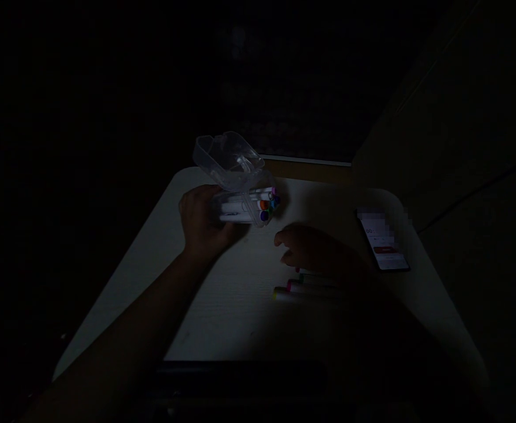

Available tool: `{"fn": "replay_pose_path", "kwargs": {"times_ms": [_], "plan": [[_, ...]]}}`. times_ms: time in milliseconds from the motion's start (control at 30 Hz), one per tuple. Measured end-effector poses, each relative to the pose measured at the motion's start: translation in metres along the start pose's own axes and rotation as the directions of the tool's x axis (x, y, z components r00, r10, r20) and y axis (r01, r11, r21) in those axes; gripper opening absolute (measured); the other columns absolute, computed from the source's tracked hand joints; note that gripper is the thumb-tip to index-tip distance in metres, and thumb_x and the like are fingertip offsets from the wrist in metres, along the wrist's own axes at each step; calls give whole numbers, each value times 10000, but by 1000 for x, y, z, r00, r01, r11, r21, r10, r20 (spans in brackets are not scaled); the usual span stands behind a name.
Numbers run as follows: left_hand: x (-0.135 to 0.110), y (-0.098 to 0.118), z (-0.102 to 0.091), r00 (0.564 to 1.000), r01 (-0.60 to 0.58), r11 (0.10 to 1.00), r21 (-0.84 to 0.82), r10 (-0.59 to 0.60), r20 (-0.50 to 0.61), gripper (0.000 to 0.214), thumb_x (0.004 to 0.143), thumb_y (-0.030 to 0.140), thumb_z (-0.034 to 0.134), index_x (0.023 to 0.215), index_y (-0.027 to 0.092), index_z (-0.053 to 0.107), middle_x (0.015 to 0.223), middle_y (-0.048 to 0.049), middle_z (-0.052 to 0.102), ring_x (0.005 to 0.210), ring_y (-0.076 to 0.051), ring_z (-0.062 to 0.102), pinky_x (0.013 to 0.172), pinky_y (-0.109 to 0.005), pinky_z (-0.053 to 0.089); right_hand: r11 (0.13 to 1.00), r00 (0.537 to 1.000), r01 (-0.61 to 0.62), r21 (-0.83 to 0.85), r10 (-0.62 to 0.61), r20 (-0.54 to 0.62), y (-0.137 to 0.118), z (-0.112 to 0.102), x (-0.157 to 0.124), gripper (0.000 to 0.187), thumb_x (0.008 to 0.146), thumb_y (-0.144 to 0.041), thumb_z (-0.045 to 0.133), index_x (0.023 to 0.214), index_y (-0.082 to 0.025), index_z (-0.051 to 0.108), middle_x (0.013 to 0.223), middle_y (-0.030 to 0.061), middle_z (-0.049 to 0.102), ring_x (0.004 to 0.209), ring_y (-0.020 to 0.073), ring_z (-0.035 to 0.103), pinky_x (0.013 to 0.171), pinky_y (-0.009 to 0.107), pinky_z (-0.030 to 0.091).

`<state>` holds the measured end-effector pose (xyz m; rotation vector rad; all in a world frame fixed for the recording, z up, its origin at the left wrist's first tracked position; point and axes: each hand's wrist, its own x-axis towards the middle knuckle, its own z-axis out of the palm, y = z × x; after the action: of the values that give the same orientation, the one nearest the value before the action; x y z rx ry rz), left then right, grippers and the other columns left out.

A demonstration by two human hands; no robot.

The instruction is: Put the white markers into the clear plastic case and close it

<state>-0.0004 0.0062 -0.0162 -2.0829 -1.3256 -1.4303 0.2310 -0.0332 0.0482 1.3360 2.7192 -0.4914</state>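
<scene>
Left hand (pixel 200 220) bare; left forearm (pixel 130 323) bare past table (pixel 222 317) edge. Right hand (pixel 306 247) bare, right forearm (pixel 357 267) mostly lost in shadow.

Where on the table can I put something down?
There's bare tabletop between the left forearm and the loose markers, and a shadowy patch beyond the right hand, between the marker case and the phone. It's crowded around the right hand and loose markers, which lie close together.

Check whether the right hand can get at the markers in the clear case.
Likely yes: the lid stands open, the markers have their capped ends toward the right hand, with nothing visible between.
</scene>
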Motion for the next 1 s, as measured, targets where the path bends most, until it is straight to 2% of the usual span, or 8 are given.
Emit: {"fn": "replay_pose_path", "kwargs": {"times_ms": [133,233,333,467,600,733,900,1000], "plan": [[1,-1,2,999,7,1000,2,-7,-32,605,638,445,684,1146,170,503,1105,-113,616,1050,-281,557,887,-429,427,1000,999,-21,-12,21,25,-4,2,1,300,800,-132,502,1063,-138,646,1004,97,704,795,167,641,677,265,446],[1,-2,3,998,-18,1000,-7,17,-61,608,638,421,683,1162,173,500,1117,-112,615,1056,-275,563,890,-420,430,999,999,-32,-13,32,43,-3,0,0,267,789,-147,502,1003,-152,663,982,94,707,847,188,637,674,271,432],[1,-1,3,996,-51,999,-20,49,-78,603,647,373,696,1179,169,498,1122,-121,608,1062,-272,559,888,-418,429,998,995,-67,4,66,78,0,-3,-3,285,766,-180,543,1032,-175,647,1018,77,697,863,180,630,670,261,421],[2,0,1,998,-30,1000,-8,30,-57,590,647,375,702,1160,164,502,1112,-120,611,1051,-270,557,885,-422,426,994,988,-107,-34,110,105,-1,-7,-5,310,728,-149,563,1026,-163,648,1058,93,692,923,205,628,692,276,421],[2,0,1,998,-26,999,-42,24,-50,585,649,377,704,1149,150,503,1105,-123,607,1056,-275,554,901,-433,412,995,992,-82,-61,88,91,-3,-7,-4,291,740,-110,519,998,-153,647,1045,95,696,937,204,628,701,275,425],[1,0,2,1000,7,1000,-3,-7,-27,654,617,401,732,1170,147,493,1133,-126,602,1069,-276,541,902,-423,413,997,998,-47,-54,49,38,-2,-11,-4,284,749,-118,518,1000,-154,644,1040,96,694,930,201,625,720,279,431],[0,-1,3,999,-6,1000,13,7,-36,658,618,424,731,1169,151,498,1123,-122,609,1061,-273,547,901,-420,419,991,984,-131,20,132,-122,3,-29,-13,307,776,-131,511,1042,-182,655,1041,82,700,937,204,632,760,295,449],[0,-1,3,998,-30,1000,8,31,-56,658,611,410,739,1169,154,502,1115,-119,610,1054,-275,552,893,-421,422,990,964,-125,67,137,-226,8,-40,-20,298,777,-151,529,1037,-184,672,1004,70,710,912,203,645,783,310,464]]}}
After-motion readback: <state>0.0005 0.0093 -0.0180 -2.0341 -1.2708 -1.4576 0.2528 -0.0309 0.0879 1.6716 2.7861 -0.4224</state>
